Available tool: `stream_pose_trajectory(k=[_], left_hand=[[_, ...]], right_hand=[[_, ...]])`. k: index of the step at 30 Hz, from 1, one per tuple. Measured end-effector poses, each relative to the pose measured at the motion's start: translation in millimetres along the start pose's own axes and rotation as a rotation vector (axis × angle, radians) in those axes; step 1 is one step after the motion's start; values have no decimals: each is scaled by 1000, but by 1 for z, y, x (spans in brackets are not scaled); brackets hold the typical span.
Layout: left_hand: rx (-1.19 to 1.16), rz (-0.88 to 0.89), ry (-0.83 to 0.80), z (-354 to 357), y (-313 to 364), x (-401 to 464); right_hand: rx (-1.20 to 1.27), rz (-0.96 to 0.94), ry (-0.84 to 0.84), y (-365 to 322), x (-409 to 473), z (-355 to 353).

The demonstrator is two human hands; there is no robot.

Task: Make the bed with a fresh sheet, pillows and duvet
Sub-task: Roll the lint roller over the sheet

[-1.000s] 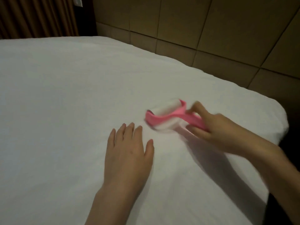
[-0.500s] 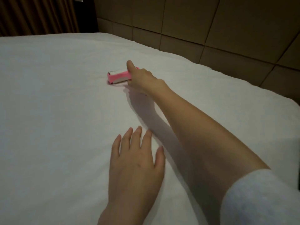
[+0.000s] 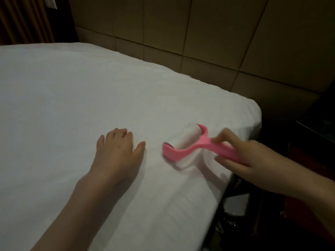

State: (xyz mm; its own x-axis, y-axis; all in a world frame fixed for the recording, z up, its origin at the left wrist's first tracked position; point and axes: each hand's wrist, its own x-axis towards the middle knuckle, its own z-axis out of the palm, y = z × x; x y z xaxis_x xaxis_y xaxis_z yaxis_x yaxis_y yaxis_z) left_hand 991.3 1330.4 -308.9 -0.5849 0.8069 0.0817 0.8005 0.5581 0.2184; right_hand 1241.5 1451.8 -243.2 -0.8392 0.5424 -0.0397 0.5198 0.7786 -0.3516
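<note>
Item: white fitted sheet [image 3: 72, 105], matte, finely woven, stretched smooth across the bed from centre to 9 o'clock, its rounded corner at 3 o'clock.

Item: lint roller [image 3: 183, 149], pink moulded plastic handle with forked yoke, white cylindrical drum, lying on the sheet at 4 o'clock near the mattress edge.

Right hand [image 3: 241, 156] gripped the handle, fingers wrapped.

Left hand [image 3: 117, 151] lay flat on the sheet, fingers relaxed, holding nothing.

Handling note: rolling likely works best in straight overlapping passes under light even pressure, the flat hand keeping the cloth taut.
</note>
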Motion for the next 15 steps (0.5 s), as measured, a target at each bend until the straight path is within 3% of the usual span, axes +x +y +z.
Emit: stream_pose_trajectory(k=[3,7,10,15], left_hand=[[15,66,-48,1,22,9],[17,111,-87,10,52,34],[-4,137,-87,20,73,55],[-57,84,-21,38,80,75]], right_hand=[[19,41,-32,22,-40,-25],[-2,115,70,53,-41,-25],[77,118,92,60,-14,-18],[-1,91,124,53,83,-1]])
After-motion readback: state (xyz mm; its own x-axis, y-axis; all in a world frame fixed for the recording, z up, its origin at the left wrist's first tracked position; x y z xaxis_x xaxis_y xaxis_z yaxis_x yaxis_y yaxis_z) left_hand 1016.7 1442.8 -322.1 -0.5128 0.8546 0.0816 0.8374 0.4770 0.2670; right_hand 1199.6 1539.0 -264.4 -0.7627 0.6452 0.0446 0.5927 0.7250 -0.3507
